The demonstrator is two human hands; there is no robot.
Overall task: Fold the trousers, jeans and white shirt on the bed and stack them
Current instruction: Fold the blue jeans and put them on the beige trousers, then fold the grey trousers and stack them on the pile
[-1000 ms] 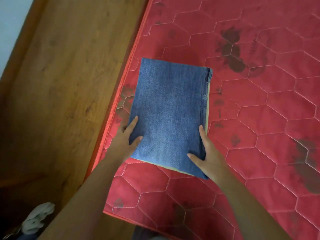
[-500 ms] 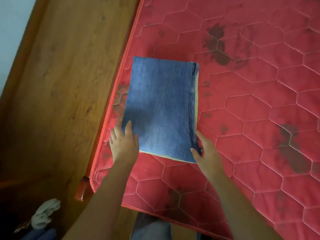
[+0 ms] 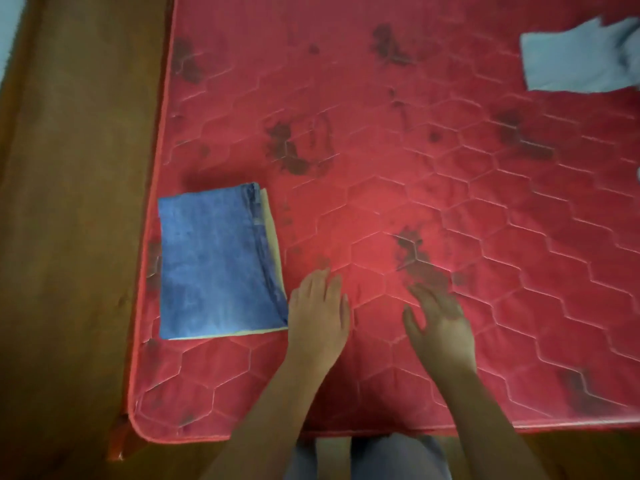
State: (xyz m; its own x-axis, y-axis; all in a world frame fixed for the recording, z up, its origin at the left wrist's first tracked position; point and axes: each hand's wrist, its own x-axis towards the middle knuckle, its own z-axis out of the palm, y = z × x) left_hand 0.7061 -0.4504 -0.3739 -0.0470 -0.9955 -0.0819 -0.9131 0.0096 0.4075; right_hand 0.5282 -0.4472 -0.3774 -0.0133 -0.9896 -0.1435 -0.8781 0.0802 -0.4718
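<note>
Folded jeans [image 3: 214, 261] lay on a cream garment [image 3: 272, 233] at the left edge of the red mattress [image 3: 381, 188], left hand [image 3: 318, 313] flat and empty just beside them, right hand [image 3: 440, 323] spread, empty, pale shirt [image 3: 581, 60] far right.

Jeans [image 3: 214, 265]: blue denim, matt, faintly mottled weave, over a pale cream cloth layer [image 3: 273, 237]. Mattress [image 3: 415, 202]: red quilted fabric, hexagon stitching, dark blotches. Floor [image 3: 76, 202]: brown wood-grain, slight sheen.

Currently showing: 1 folded jeans [image 3: 214, 265], 1 cream garment [image 3: 273, 233], 1 pale cloth [image 3: 578, 60], 2 hands, left hand [image 3: 317, 317] and right hand [image 3: 441, 323], 1 mattress [image 3: 415, 168].
</note>
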